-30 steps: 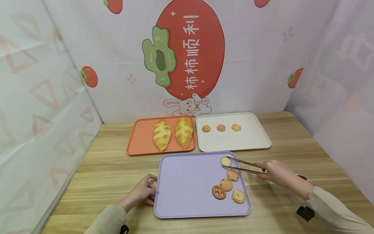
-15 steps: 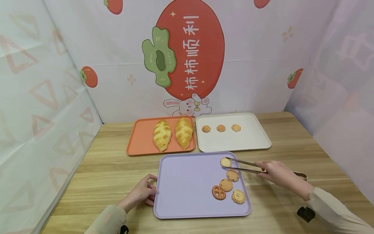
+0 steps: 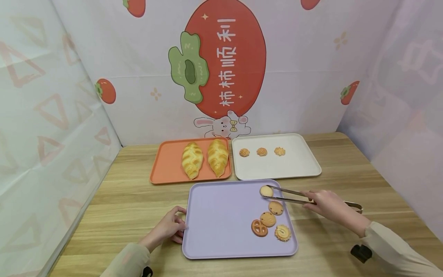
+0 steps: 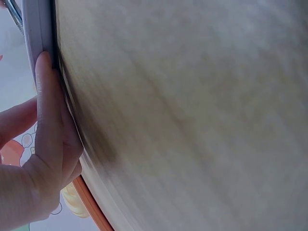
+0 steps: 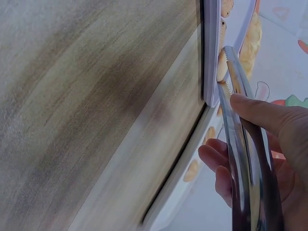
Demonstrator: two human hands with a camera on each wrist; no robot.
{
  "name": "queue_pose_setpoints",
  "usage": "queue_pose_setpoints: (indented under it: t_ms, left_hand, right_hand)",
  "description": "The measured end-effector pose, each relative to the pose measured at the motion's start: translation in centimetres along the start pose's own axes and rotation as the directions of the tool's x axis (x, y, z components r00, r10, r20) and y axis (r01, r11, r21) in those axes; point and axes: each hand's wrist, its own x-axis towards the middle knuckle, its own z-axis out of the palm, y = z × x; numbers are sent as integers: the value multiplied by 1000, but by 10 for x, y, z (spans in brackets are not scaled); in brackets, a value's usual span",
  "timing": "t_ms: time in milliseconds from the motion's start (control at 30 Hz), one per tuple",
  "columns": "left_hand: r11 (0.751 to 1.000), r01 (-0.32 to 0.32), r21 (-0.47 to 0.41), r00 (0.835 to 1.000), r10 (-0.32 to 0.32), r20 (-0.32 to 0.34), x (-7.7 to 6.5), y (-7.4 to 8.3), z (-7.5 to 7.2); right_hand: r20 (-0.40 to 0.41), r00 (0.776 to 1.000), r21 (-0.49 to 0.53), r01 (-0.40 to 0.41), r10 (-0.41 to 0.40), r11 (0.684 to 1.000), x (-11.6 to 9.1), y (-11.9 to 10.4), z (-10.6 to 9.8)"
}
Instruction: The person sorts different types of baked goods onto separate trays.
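My right hand (image 3: 325, 206) holds metal tongs (image 5: 248, 154), thumb on one arm and fingers around the other. The serrated tips bracket a round pale cookie (image 3: 266, 191) at the far right corner of the lilac tray (image 3: 218, 231). Nearer along that tray's right side lie two speckled round cookies (image 3: 268, 219), a pretzel-shaped cookie (image 3: 259, 228) and a ruffled-edge cookie (image 3: 282, 232). My left hand (image 3: 167, 225) rests at the tray's left edge; in the left wrist view its extended finger (image 4: 48, 106) touches the outer side of the rim.
Behind the lilac tray stands an orange tray (image 3: 166, 163) with two long golden breads (image 3: 192, 159). Beside it, a white tray (image 3: 294, 165) carries three swirled cookies (image 3: 262, 151) in a row. A printed curtain (image 3: 138, 57) hangs behind the wooden table (image 3: 114, 200).
The tongs and the pale round cookie have shifted very slightly left on the lilac tray. My left hand and the other cookies stay in place.
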Motion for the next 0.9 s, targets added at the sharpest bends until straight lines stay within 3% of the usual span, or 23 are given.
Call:
queue_pose_setpoints:
  t_ms: [567,900]
  left_hand:
    - [1000,-2,6,1000,2,0,0,0,0]
    - [1000,-2,8,1000,2,1,0,0,-1]
  right_hand:
    - [-43,999,-11,10,-10,1000,5,7,-9]
    - [-2,999,25,-48,48,999,12,15,-15]
